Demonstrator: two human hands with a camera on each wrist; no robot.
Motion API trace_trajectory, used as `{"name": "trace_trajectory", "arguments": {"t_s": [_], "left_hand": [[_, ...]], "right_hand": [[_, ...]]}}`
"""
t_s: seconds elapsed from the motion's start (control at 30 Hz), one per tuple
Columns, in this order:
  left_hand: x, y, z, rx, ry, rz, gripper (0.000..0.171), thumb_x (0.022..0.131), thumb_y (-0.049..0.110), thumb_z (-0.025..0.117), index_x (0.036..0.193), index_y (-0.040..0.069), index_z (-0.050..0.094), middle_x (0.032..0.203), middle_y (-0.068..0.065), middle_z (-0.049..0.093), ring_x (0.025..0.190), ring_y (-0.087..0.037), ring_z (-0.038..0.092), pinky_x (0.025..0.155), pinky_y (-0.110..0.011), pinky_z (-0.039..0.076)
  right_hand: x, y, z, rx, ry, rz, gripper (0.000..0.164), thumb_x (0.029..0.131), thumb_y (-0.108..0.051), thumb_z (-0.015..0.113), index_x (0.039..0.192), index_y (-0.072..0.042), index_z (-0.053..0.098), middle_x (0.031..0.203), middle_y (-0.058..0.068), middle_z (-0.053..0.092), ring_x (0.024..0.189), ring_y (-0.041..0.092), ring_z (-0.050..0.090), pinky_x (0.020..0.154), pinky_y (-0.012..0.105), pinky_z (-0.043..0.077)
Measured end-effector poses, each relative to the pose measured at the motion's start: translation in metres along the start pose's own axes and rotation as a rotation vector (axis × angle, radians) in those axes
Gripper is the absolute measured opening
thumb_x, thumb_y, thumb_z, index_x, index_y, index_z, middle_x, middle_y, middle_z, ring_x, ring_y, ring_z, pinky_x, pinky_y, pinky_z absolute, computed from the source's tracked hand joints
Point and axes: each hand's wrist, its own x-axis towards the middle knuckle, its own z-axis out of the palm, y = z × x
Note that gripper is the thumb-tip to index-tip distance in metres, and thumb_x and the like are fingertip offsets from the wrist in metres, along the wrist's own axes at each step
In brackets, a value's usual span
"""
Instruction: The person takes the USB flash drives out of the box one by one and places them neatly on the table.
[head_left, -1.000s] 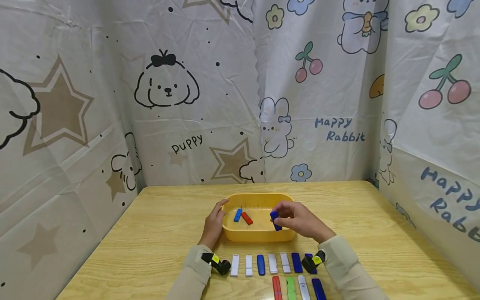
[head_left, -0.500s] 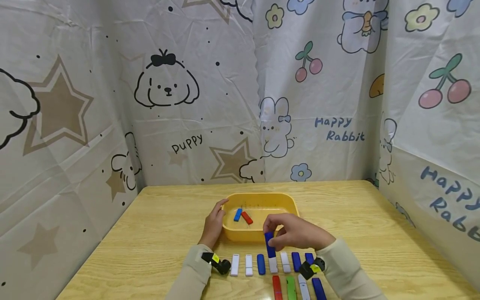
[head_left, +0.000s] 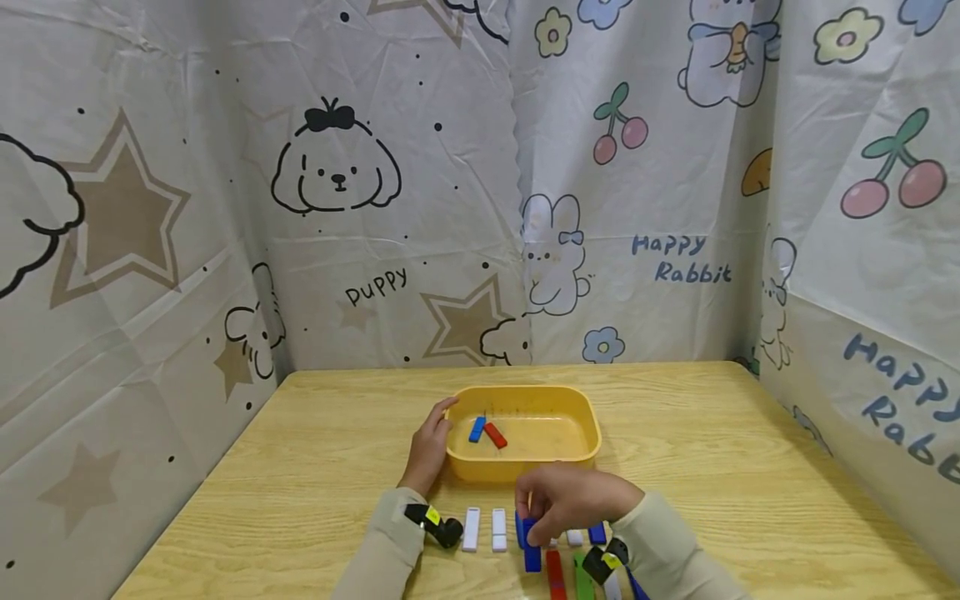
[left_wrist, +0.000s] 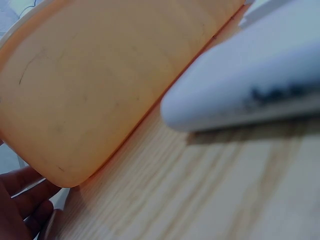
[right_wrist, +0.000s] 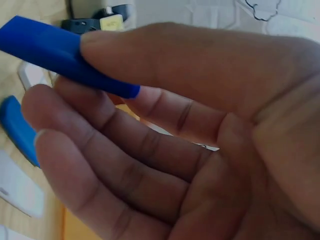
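My right hand (head_left: 577, 498) pinches a dark blue USB stick (head_left: 532, 552) between thumb and fingers, above the row of sticks on the table. In the right wrist view that stick (right_wrist: 50, 50) lies under the thumb tip, and the other fingers are bent below it. My left hand (head_left: 426, 450) rests along the left side of a yellow plastic bin (head_left: 522, 472), its fingertips at the rim. Inside the bin lie a light blue stick (head_left: 477, 429) and a red stick (head_left: 495, 435). The left wrist view has the fingers (left_wrist: 35, 197) against the bin's end.
Two white sticks (head_left: 471, 530) stand in line left of my right hand. A red stick (head_left: 555, 575) and a green stick (head_left: 583, 577) lie nearer the front. Other sticks are partly hidden by my right hand and wrist camera. A patterned curtain (head_left: 465, 208) surrounds the table.
My right hand has moved from over the bin's right side toward the front and slightly left, carrying the dark blue USB stick down over the row. The left hand stays put.
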Motion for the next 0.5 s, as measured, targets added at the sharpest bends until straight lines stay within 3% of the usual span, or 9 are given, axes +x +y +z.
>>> {"name": "trace_trajectory", "arguments": {"t_s": [0.13,0.5], "left_hand": [[0.0,-0.001,0.001,0.007,0.005,0.0,0.04,0.098,0.015,0.041,0.134,0.025,0.056,0.142,-0.005,0.05,0.12,-0.026,0.048,0.106,-0.051,0.034],[0.002,-0.003,0.001,0.004,0.002,0.0,0.041,0.097,0.016,0.041,0.134,0.026,0.055,0.142,-0.004,0.05,0.116,-0.024,0.048,0.105,-0.05,0.035]], "right_hand": [[0.003,0.0,0.006,-0.062,-0.009,-0.003,0.017,0.078,-0.006,0.075,0.086,-0.013,0.061,0.072,-0.006,0.061,0.061,0.006,0.053,0.055,0.021,0.044],[0.006,-0.004,0.017,-0.155,-0.011,0.028,0.021,0.077,-0.006,0.076,0.083,-0.017,0.059,0.072,-0.008,0.06,0.058,0.004,0.051,0.051,0.02,0.042]]}}
